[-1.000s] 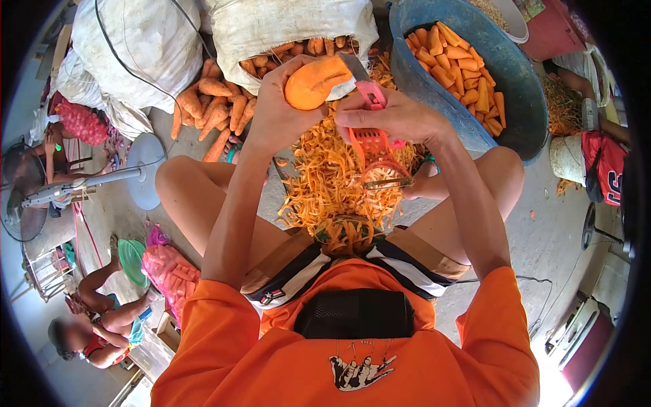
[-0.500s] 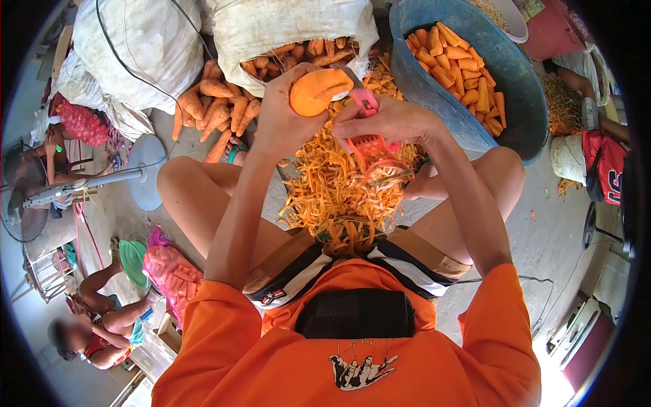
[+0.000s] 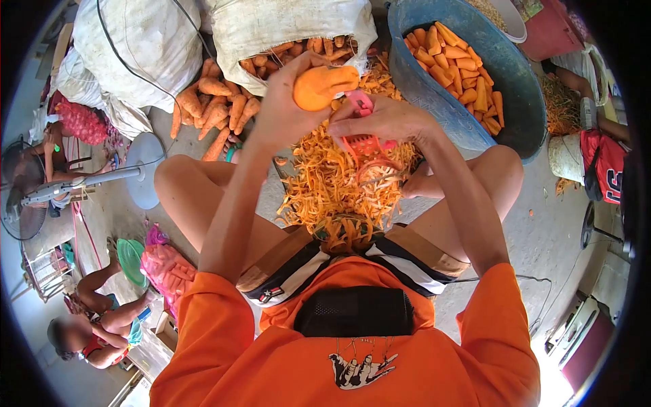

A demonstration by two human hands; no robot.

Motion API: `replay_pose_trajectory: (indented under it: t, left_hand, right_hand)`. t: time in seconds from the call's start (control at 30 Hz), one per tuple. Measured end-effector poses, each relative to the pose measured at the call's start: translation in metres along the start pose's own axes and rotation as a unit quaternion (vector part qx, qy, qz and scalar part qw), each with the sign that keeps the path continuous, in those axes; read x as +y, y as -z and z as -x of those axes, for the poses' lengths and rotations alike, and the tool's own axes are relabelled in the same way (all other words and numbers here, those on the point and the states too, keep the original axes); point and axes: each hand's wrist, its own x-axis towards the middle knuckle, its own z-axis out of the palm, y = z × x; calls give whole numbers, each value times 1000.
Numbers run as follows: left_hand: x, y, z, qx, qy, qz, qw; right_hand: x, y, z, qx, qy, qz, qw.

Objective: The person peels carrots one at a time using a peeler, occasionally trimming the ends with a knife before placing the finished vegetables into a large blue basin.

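Observation:
In my left hand (image 3: 277, 112) is a thick orange carrot (image 3: 313, 91), its broad smooth end facing me and my fingers wrapped round it. My right hand (image 3: 393, 119) grips a peeler with a pink handle (image 3: 361, 102), close to the carrot's right side. The peeler's blade is hard to make out here. Below both hands a heap of orange carrot peelings (image 3: 319, 183) covers the floor between my legs. A red plastic basket-like piece (image 3: 363, 146) shows among the peelings, partly hidden by my right hand.
A white sack (image 3: 291, 20) spills unpeeled carrots (image 3: 213, 112) ahead. At front right, a blue tub (image 3: 519, 102) holds peeled carrots (image 3: 468, 71). Another full white sack (image 3: 146, 47) stands front left, near a grey fan (image 3: 88, 178). Other people sit at the left.
The carrot has turned slightly and shifted a little right in my left hand. The peeler has drawn back a little from the carrot's top edge toward me.

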Motion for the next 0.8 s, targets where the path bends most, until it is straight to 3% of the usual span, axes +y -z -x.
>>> replay_pose_trajectory:
  t: [0.07,0.17,0.3,0.4,0.47,0.6,0.67,0.7,0.77,0.8]
  left_hand:
    - [1,-1,-1,34,-4,34,999]
    - [15,20,-7,-26,2,-37,999]
    - [15,21,-10,-26,-5,-55,998]
    - [15,13,-5,27,1,-50,998]
    - [15,19,-5,-41,6,-21,999]
    - [10,12,-8,-37,8,23,999]
    - [3,-8,0,72,-6,17,997]
    - [8,-2,-1,73,-7,15,997]
    - [22,17,-5,-53,75,-50,995]
    - [21,19,-8,-56,74,-48,995]
  right_hand:
    - [-17,-7,11,68,-50,25,996]
    - [-9,-3,11,62,-54,46,996]
    - [6,0,-2,12,-16,17,1000]
    - [2,0,2,36,-17,33,999]
    - [7,7,1,-22,-22,36,999]
    - [-7,-9,1,17,-51,14,998]
    - [-12,-13,-1,43,-48,-12,998]
    - [-10,-9,-1,42,-46,-11,998]
    - [4,1,0,39,-77,47,995]
    - [7,-1,-2,41,-78,45,995]
